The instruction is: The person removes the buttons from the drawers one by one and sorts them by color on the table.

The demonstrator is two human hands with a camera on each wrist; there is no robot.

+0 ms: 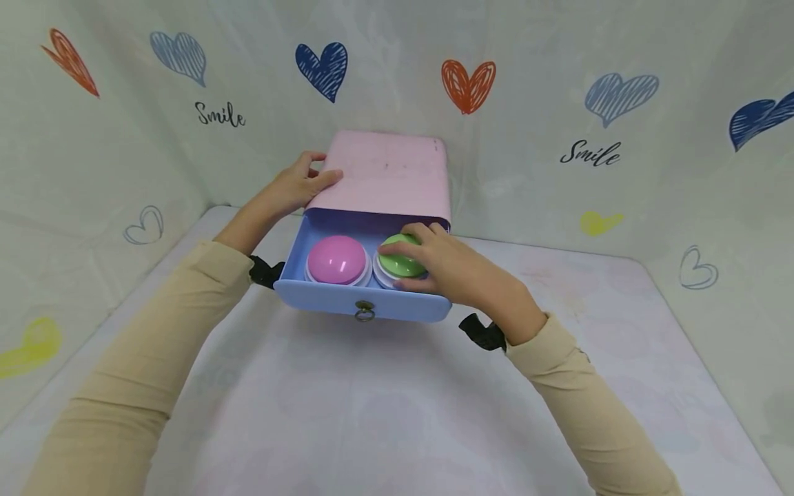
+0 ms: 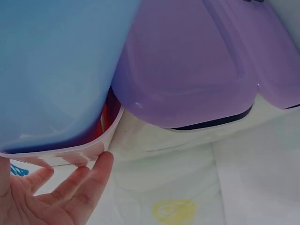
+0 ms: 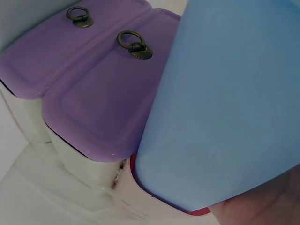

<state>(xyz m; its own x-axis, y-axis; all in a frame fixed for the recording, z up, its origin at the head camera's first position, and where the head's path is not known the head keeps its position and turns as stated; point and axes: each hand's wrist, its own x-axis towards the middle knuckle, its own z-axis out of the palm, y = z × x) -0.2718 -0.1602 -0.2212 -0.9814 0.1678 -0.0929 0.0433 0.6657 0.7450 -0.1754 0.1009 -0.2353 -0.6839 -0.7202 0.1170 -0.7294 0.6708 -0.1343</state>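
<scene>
In the head view a blue drawer (image 1: 310, 300) is pulled out of a pink casing (image 1: 387, 169). Inside it sit a pink dome-topped button (image 1: 337, 260) at left and a green dome-topped button (image 1: 397, 260) at right, both with white bases. My right hand (image 1: 449, 265) grips the green button, fingers over its far side and thumb at the near side. My left hand (image 1: 307, 184) rests against the casing's left side, thumb on top. In the left wrist view its fingers (image 2: 91, 190) lie nearly straight along the pink wall.
Wrist views show purple drawers (image 2: 187, 61) with pale casings below the blue one; brass ring pulls (image 3: 131, 41) hang on their fronts. A ring pull (image 1: 364, 311) hangs on the blue drawer front. White table (image 1: 360, 406); a heart-printed curtain (image 1: 397, 83) stands behind and at both sides.
</scene>
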